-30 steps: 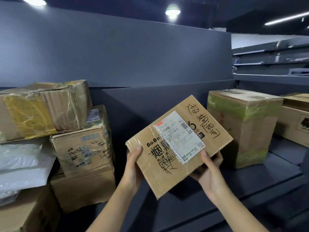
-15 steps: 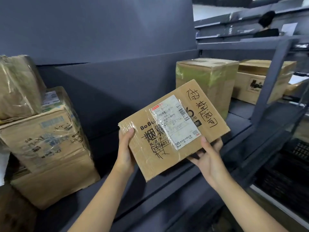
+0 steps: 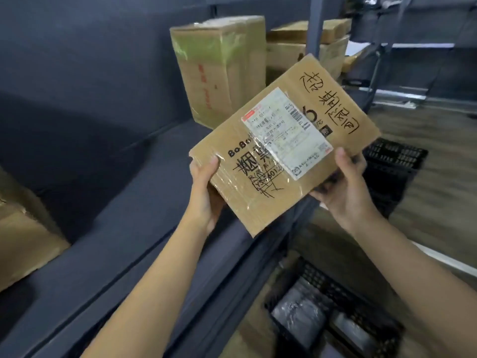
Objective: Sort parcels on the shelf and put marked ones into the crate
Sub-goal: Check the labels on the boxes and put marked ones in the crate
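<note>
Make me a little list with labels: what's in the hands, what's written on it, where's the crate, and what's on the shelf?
Held thing: flat cardboard parcel, tilted, held in the air by the shelf front
Left hand: grips its lower-left edge, thumb on top
Right hand: grips its lower-right edge, thumb on top
Markings: white shipping label, black marker writing
Crate: black crate on the floor below, shiny wrapped packets inside
On shelf: tall box with green tape, more boxes behind

one head-worn camera looks forward and down, close over the shelf [image 3: 134, 202] edge toward the floor.
</note>
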Demonstrator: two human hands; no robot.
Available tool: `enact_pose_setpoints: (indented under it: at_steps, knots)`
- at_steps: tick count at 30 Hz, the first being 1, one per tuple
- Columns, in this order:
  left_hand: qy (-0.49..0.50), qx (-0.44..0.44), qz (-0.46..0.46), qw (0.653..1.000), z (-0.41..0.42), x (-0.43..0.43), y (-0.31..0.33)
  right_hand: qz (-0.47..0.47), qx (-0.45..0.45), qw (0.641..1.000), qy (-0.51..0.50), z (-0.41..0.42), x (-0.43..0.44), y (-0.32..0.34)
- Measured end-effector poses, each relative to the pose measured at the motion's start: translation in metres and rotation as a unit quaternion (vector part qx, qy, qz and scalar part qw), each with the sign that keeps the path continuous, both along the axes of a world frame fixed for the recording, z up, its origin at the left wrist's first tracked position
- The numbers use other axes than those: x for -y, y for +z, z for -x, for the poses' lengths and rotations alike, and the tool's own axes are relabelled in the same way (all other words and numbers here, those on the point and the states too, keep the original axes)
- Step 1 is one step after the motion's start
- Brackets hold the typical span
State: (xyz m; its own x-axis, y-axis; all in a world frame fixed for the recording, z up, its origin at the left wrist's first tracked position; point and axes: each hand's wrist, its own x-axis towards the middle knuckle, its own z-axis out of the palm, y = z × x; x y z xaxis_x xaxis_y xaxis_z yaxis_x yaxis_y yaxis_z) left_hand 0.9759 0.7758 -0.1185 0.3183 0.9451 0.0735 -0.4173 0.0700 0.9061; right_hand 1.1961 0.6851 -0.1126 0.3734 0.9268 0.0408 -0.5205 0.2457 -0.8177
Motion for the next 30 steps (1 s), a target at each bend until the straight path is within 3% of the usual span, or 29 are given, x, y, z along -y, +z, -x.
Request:
enact_pose_setpoints:
  at_steps: [5, 9, 15, 20, 25, 30]
  knots:
    - [-0.045, -0.022, 0.079, 0.996, -0.052, 0.049, -0.053, 0.077, 0.013, 0.995, -0.058, -0.049, 0.051, -0.047]
    - [-0.079, -0.095, 0.131, 0.984, -0.083, 0.081, -0.090, 0.161, 0.000, 0.980, -0.116, -0.081, 0.089, -0.090]
    - [-0.128, -0.216, 0.126, 0.960, -0.112, 0.096, -0.132, 0.240, -0.012, 0.957, -0.162, -0.122, 0.129, -0.146]
    - [-0.177, -0.252, 0.159, 0.938, -0.127, 0.089, -0.159, 0.274, -0.009, 0.948, -0.159, -0.132, 0.121, -0.168]
    - [-0.191, -0.280, 0.216, 0.916, -0.140, 0.059, -0.190, 0.289, -0.070, 0.945, -0.140, -0.122, 0.095, -0.208]
    - [-0.249, -0.350, 0.218, 0.876, -0.148, 0.027, -0.229, 0.333, -0.131, 0.922, -0.148, -0.096, 0.067, -0.257]
